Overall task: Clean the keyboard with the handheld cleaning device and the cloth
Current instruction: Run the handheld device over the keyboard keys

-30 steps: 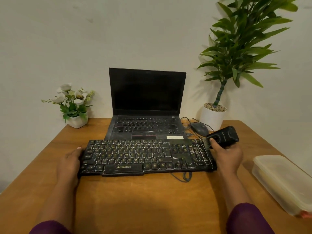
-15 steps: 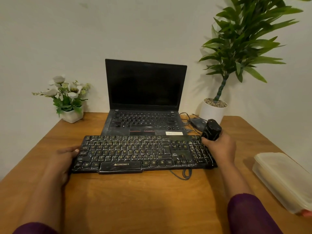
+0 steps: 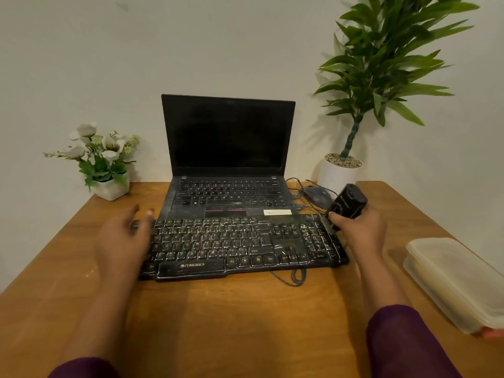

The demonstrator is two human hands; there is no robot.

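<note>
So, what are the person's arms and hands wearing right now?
The left hand and right hand are bare, with no gloves, rings or watch showing. The left sleeve and right sleeve are plain dark purple; the forearms are uncovered.

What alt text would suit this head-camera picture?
A person's right hand grips a black handheld cleaning device at the right end of a dusty keyboard; the left hand is open at its left end. A laptop stands behind.

An open laptop (image 3: 228,165) stands at the wooden table's (image 3: 245,323) back, a mouse (image 3: 316,196) beside it. Flowers (image 3: 101,159) sit left, a potted plant (image 3: 376,77) and plastic container (image 3: 452,279) right.
</note>
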